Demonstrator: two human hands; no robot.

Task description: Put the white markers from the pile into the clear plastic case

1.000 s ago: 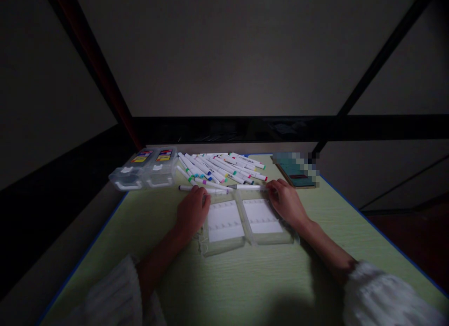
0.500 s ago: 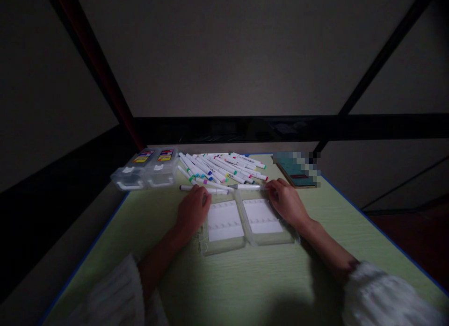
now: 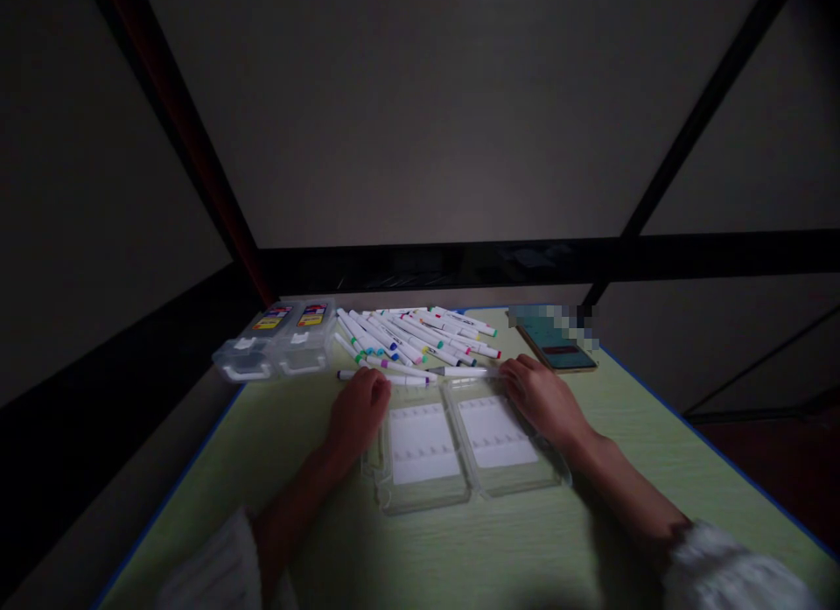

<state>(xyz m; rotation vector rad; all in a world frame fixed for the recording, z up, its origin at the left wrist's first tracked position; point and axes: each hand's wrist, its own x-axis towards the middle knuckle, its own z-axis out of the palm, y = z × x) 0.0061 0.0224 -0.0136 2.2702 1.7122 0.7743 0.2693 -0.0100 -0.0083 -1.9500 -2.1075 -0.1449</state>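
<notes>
A clear plastic marker case [image 3: 430, 496] lies spread flat on the table, its two halves side by side with a white ridged insert [image 3: 426, 444] in each. My left hand [image 3: 360, 409] is closed at the upper left edge of the case, fingers curled and partly hidden. At the upper right edge, my right hand [image 3: 542, 400] has its fingers bent down over the rim. A white marker with a purple end [image 3: 410, 380] lies just beyond the left fingers. Another with a grey end [image 3: 463, 372] reaches to the right fingertips; whether they touch it I cannot tell.
Several white markers with coloured ends [image 3: 420, 334] lie in a loose pile behind the case. Two closed clear cases with labels [image 3: 302, 347] stand at the back left. A phone [image 3: 555, 339] rests at the back right. The table [image 3: 420, 557] has blue edging.
The view has tilted up, so table, case and hands sit lower in the picture. Both hands stay at the case's upper edges, with little change in their pose.
</notes>
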